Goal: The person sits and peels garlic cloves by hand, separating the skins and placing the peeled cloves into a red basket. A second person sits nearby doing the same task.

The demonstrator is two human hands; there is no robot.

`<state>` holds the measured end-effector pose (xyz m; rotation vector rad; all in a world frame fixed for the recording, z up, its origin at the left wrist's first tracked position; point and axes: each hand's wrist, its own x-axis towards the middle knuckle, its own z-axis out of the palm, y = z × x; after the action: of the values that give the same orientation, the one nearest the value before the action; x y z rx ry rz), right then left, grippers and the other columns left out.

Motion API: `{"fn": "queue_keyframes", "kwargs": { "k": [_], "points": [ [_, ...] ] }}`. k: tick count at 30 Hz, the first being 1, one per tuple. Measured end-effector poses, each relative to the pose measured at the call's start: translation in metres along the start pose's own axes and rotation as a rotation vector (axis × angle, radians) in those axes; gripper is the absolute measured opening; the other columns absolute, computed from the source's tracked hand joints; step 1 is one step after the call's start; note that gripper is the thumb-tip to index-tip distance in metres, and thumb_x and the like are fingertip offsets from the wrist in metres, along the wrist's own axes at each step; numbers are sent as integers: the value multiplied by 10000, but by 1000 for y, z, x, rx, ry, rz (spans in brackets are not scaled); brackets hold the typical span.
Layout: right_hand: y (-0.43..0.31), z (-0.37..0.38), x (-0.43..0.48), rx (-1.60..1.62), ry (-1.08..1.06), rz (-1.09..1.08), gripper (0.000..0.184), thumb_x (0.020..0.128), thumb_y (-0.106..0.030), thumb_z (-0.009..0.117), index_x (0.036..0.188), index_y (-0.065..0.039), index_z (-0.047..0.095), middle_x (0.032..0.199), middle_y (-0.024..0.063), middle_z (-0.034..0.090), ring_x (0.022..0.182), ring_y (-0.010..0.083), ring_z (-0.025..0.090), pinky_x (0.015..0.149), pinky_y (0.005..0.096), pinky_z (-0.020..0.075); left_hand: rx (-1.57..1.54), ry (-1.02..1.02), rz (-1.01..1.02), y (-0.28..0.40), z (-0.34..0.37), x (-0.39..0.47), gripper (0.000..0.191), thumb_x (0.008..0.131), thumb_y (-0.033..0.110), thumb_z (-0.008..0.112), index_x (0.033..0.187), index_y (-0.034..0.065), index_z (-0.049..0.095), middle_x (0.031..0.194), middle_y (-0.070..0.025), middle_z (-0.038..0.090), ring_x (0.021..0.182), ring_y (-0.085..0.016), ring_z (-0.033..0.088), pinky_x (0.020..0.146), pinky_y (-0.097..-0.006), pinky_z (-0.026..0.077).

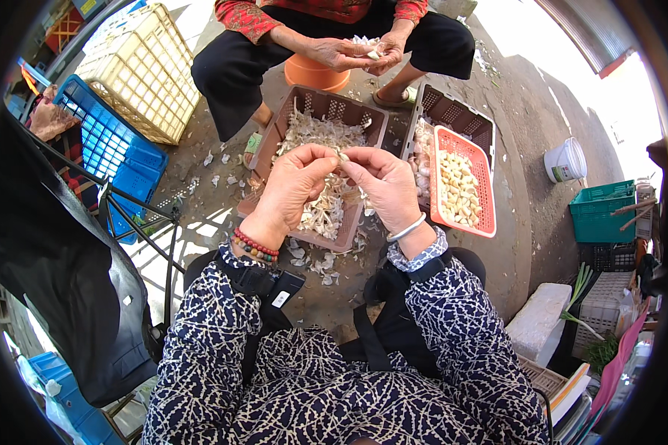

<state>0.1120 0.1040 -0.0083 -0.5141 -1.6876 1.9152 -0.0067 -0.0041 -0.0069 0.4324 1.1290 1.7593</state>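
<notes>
My left hand (296,186) and my right hand (387,186) meet fingertip to fingertip, pinching a small garlic clove (342,157) between them. Below them lies a brown plastic crate (345,242) with garlic skins (323,130) heaped in it. To the right, a red plastic basket (492,206) of peeled garlic cloves (459,186) rests tilted on a dark crate (481,119). Unpeeled garlic bulbs (422,144) show in that crate beside the basket.
Opposite me a seated person (334,55) holds garlic in both hands, above an orange bucket (317,73). Blue (153,161) and cream (139,72) crates stand left. A white bucket (566,161), a green crate (602,214) and a foam box (540,322) are right. Skins litter the ground.
</notes>
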Motion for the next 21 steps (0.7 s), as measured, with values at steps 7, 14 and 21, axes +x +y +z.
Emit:
{"fn": "queue_keyframes", "kwargs": {
  "k": [7, 14, 21],
  "points": [
    [3, -2, 0, 336, -11, 149, 177, 835, -115, 639, 966, 1, 613, 818, 11, 613, 710, 67, 543, 647, 190, 441, 137, -19, 19, 5, 7, -6, 31, 791, 49, 606, 815, 33, 594, 724, 46, 547, 553, -2, 431, 495, -141, 340],
    [5, -4, 0, 300, -17, 160, 164, 836, -114, 636, 957, -6, 610, 821, 8, 615, 707, 67, 540, 642, 197, 443, 377, -40, 169, 5, 9, -6, 9, 783, 30, 591, 788, 23, 594, 748, 41, 561, 676, -20, 485, 615, -166, 402],
    [6, -9, 4, 437, 38, 189, 163, 858, -109, 605, 993, -18, 598, 882, 26, 628, 732, 86, 576, 640, 208, 474, 437, -81, 152, 1, 7, -6, 59, 826, 77, 597, 829, 18, 592, 771, 45, 558, 663, -10, 456, 593, -150, 367]
  ]
}}
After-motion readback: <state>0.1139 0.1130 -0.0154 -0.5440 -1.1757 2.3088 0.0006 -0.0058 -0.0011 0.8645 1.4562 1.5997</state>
